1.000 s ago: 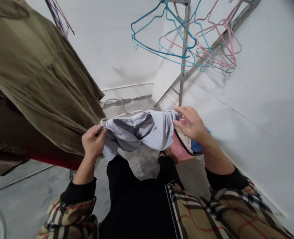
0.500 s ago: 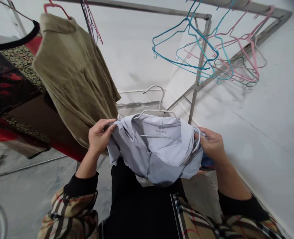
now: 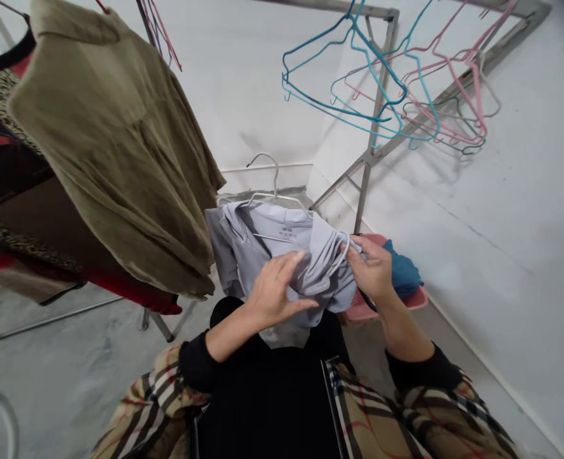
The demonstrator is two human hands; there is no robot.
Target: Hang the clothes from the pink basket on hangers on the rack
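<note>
A light grey zip-neck top (image 3: 243,255) hangs on a white hanger (image 3: 276,175) in front of me, its hook pointing up. My right hand (image 3: 371,264) pinches the top's shoulder together with the hanger's looped end at the right. My left hand (image 3: 276,290) is in front of the garment's chest, thumb and fingers spread apart, with nothing held in it. Whether its fingertips touch the cloth I cannot tell. The top's left shoulder lies over the other end of the hanger, and its lower part is partly hidden behind my left hand.
An olive shirt (image 3: 119,140) and a dark patterned garment (image 3: 18,185) hang at the left. Blue hangers (image 3: 343,118) and pink hangers (image 3: 477,95) hang from a metal rack (image 3: 387,57) at upper right. A pink basket (image 3: 413,299) holding blue cloth (image 3: 403,271) stands on the floor at right.
My left hand has let go of the top's left shoulder and moved right, across its front. The top and my right hand have shifted left in view, and more of the pink basket shows.
</note>
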